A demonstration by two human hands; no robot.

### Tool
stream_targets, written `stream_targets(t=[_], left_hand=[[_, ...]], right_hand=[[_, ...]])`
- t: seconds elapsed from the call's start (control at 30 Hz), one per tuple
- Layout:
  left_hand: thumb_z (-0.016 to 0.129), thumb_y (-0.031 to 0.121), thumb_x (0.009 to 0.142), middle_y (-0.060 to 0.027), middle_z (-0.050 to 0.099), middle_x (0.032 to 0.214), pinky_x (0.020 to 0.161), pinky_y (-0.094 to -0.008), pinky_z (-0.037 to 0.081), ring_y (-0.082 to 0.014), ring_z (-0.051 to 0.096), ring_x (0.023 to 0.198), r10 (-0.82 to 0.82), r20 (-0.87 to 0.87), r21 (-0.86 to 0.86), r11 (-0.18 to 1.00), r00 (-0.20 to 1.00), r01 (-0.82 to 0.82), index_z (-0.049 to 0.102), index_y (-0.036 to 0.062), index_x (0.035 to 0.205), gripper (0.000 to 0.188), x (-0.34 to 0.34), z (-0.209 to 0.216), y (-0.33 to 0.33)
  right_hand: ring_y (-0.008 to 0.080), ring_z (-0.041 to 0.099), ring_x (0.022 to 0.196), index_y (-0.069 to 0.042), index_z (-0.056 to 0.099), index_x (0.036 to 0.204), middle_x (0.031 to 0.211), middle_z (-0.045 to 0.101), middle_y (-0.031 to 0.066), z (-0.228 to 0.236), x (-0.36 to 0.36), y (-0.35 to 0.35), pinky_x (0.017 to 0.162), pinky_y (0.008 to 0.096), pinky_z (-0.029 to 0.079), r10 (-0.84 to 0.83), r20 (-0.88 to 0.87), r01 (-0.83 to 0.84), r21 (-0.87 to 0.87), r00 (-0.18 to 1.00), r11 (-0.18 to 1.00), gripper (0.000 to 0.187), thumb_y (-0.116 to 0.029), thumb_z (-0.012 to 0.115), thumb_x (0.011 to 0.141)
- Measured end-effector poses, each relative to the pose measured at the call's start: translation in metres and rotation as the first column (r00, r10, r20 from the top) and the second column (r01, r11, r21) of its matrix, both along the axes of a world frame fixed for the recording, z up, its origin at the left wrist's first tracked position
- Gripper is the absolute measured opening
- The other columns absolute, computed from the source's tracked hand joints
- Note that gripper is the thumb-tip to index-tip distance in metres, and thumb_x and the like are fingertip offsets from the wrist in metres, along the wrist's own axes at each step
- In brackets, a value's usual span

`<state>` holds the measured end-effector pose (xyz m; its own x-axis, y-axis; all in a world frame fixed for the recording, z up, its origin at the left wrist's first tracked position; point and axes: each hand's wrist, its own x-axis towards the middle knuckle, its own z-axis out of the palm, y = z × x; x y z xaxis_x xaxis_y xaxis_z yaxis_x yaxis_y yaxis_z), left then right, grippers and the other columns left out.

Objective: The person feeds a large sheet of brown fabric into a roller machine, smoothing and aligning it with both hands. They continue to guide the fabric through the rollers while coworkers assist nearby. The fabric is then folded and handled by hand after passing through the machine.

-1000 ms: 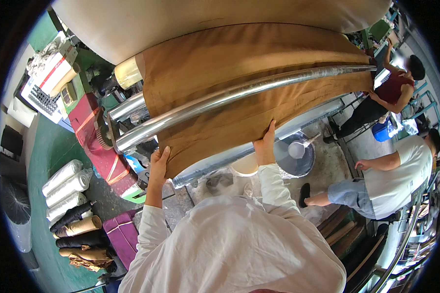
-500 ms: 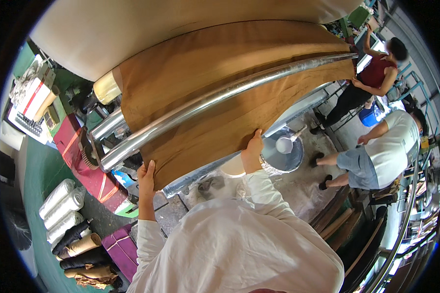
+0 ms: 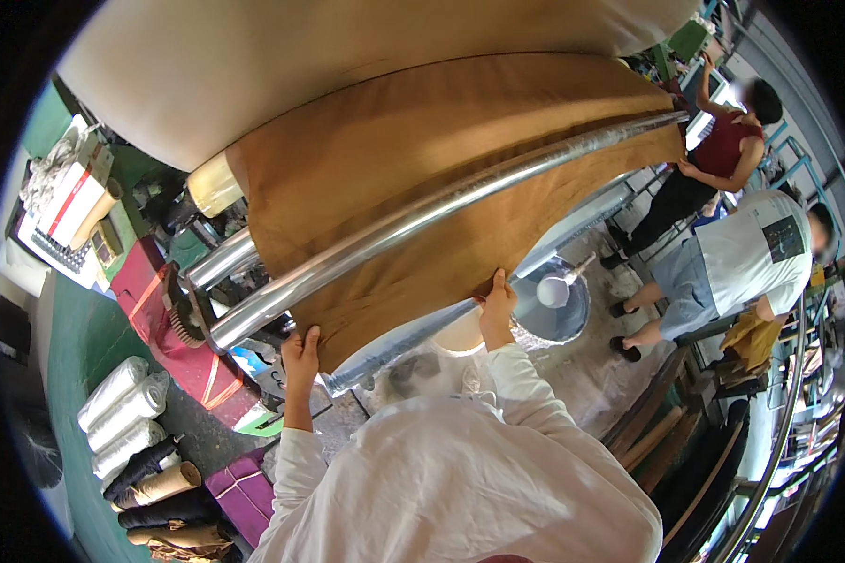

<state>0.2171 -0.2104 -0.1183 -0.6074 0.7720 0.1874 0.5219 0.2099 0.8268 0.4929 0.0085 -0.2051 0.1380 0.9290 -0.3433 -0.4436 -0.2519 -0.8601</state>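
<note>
A wide sheet of brown fabric comes down from the large pale roller and runs over a long shiny metal bar. My left hand grips the fabric's left corner, thumb on top. Farther right along the same near edge, my right hand pinches the fabric, fingers underneath and out of sight. Below the edge lies a pale metal trough. At the fabric's far right end, a person in a dark red top has one hand on it and the other arm raised.
A grey bucket with a white ladle stands on the floor beyond my right hand. Another person in a white shirt bends over brown cloth at the right. Several wrapped rolls and a purple bundle lie at the left.
The view has shifted slightly. Both my hands still hold the fabric edge, slightly lower in view. The white-shirted person has turned, and brown cloth now shows by that person's hand.
</note>
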Motion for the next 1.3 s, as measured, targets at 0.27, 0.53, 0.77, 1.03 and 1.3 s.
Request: stream_targets(t=[0.27,0.53,0.77,1.03,1.3], left_hand=[[0.063,0.023,0.081,-0.0171,0.053,0.057,0.047,-0.039,0.04,-0.0321,0.049,0.049,-0.078,-0.164,0.278,0.953,0.983,0.122,0.063,0.0026,0.07,0.023,-0.01,-0.006,0.013],[0.063,0.022,0.081,-0.0149,0.053,0.053,0.041,-0.0349,0.036,-0.0265,0.048,0.042,0.003,-0.13,0.32,0.947,0.992,0.039,0.062,0.0025,0.07,0.023,-0.03,-0.04,0.027],[0.058,0.015,0.084,-0.0057,0.048,0.052,0.047,-0.0263,0.037,-0.0141,0.044,0.048,-0.007,-0.064,0.324,0.946,0.998,0.028,0.052,0.003,0.061,0.027,-0.077,-0.143,0.023],[0.053,0.03,0.087,-0.0105,0.065,0.079,0.071,-0.0349,0.045,-0.022,0.06,0.08,0.03,-0.102,-0.299,0.952,0.994,-0.059,0.065,0.0033,0.089,0.029,-0.035,-0.043,0.02],[0.055,0.034,0.085,-0.0138,0.064,0.091,0.079,-0.0335,0.045,-0.0241,0.06,0.086,-0.638,0.631,0.024,0.585,0.441,0.811,0.064,-0.0008,0.087,0.036,-0.062,0.197,0.048]], right_hand=[[0.019,0.055,0.076,-0.002,0.053,0.103,0.09,0.058,0.0085,-0.029,0.027,0.063,0.068,0.0304,0.048,-0.053,0.081,0.055,-0.031,0.995,0.998,0.027,-0.018,0.058,0.083],[0.0279,0.052,0.097,-0.006,0.052,0.108,0.103,0.056,0.0115,0.213,-0.095,0.08,0.084,0.0392,0.041,-0.391,0.691,-0.622,0.72,0.607,0.308,0.045,-0.025,0.07,0.072],[0.0303,0.029,0.127,-0.014,0.029,0.135,0.138,0.032,0.0138,0.231,-0.193,0.102,0.104,0.0425,0.025,-0.488,0.857,-0.961,0.027,0.165,-0.277,0.085,-0.046,0.068,0.068],[0.0312,0.032,0.125,-0.008,0.035,0.131,0.135,0.035,0.0174,0.216,-0.196,0.124,0.105,0.0403,0.025,-0.463,0.867,-0.949,0.036,0.185,-0.312,0.077,-0.043,0.066,0.07],[0.0339,0.039,0.12,-0.002,0.038,0.127,0.128,0.04,0.0233,0.214,-0.201,0.12,0.103,0.0396,0.028,-0.485,0.835,-0.933,0.085,0.258,-0.35,0.069,-0.028,0.068,0.07]])
